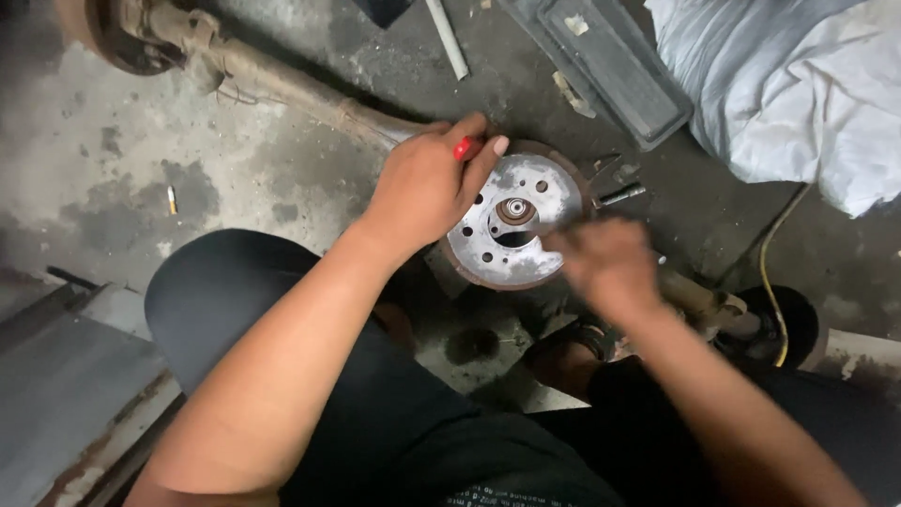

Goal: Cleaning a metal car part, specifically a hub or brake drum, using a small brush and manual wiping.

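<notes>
While the brake drum (514, 225) lies face up on the concrete floor (113, 160) between the person's knees, the left hand (427, 183) rests on its upper left rim, fingers closed around a small red-handled tool (463, 147). The right hand (605, 263) is blurred at the drum's lower right edge; its grip cannot be told. A white cloth (798, 84) lies beyond the drum, upper right.

Single head-worn view, looking steeply down past the knees at a concrete floor (122, 141). Close range: forearms fill the lower frame, brake drum (511, 221) near centre. Facing forward toward a rusty axle (282, 80) at the top-left corner.
</notes>
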